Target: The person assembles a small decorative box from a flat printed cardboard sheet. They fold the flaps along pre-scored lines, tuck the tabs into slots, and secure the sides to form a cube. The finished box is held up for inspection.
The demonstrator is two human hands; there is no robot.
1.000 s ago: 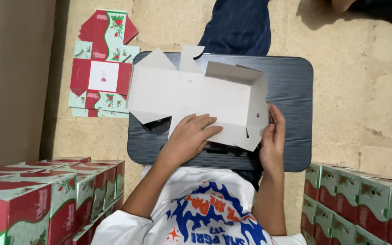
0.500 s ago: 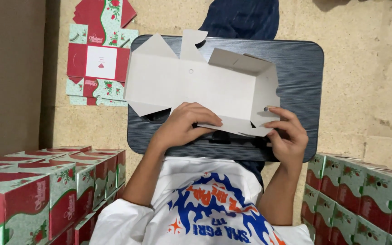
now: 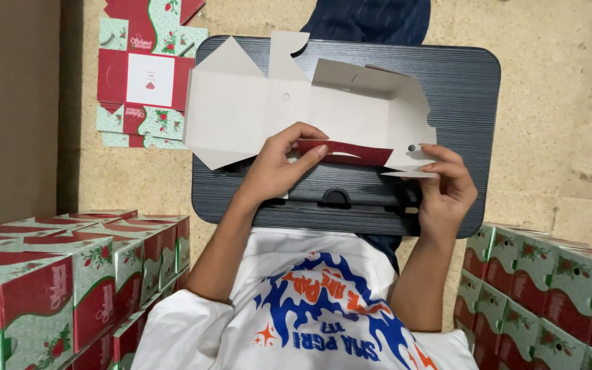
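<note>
Centre of the frame: a half-folded cardboard box [image 3: 296, 109], white inside, lying on a dark ribbed lap table [image 3: 460, 89], with its flaps spread toward the upper left and one raised wall at the upper right. Along the box's near edge, a long red flap [image 3: 351, 152] turned up, printed side showing. Left hand [image 3: 279, 168] just below the box, at centre left, fingers curled over the near edge and fingertips pinching the left end of that red flap. Right hand [image 3: 447, 188] at centre right, below the box's right corner, fingers half closed, thumb and forefinger nipping a small white tab [image 3: 409, 170] at the flap's right end. Both hands thus on the near side of the box, the left under its middle, the right under its right end, with the red flap stretched between them. Upper left of the frame, on the sandy floor [image 3: 556, 137]: a stack of flat unfolded boxes [image 3: 146, 82], red and pale green with a white square in the middle, just beside the table's left edge. Lower left: rows of finished boxes [image 3: 70, 274] in the same red and green, stacked close together. Lower right: more finished boxes [image 3: 549, 288], likewise stacked. Bottom centre: a white shirt [image 3: 310, 322] with a blue and orange print. Top centre, beyond the table: dark blue cloth [image 3: 371, 20], partly cut off by the frame.
</note>
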